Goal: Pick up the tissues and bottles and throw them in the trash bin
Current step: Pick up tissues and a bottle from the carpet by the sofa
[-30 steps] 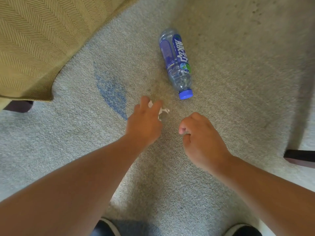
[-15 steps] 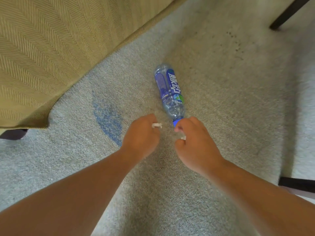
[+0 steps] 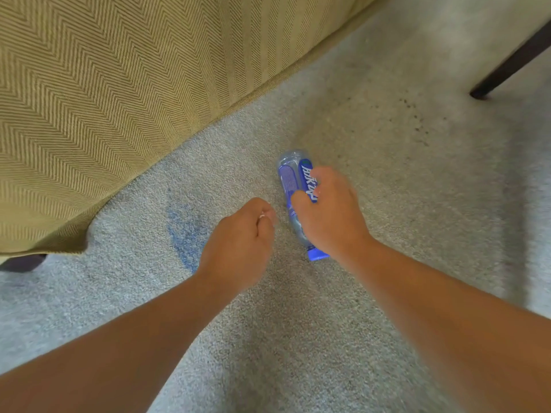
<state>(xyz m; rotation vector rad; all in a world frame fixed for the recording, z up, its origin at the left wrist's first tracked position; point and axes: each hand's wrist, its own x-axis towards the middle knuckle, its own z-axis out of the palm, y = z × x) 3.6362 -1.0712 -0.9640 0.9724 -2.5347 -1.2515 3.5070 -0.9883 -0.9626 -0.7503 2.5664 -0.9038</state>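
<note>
Both hands were low over the floor. The right hand (image 3: 329, 213) lay curled across the bottle (image 3: 290, 180), thumb on its left flank and fingers (image 3: 320, 181) over the label; whether the grasp had fully closed could not be confirmed. The left hand (image 3: 241, 242) was balled into a fist just left of the bottle, with a small speck of white tissue (image 3: 262, 216) showing between the knuckles, judged to be held inside.

The sofa (image 3: 119, 99), upholstered in ochre herringbone weave, filled the upper left. The carpet (image 3: 387, 144) was grey, short-looped, with a blue stain (image 3: 183, 234) near the left hand. A dark furniture leg (image 3: 507, 67) stood at the upper right.

The bottle lay on its side on the carpet, long axis running away from the person, blue cap (image 3: 317, 255) nearest, base furthest. It was clear, ribbed plastic with a glossy blue wrap, and appeared empty. The right hand was the nearer and already upon it, so the lift fell to that hand. No trash bin was in view.
</note>
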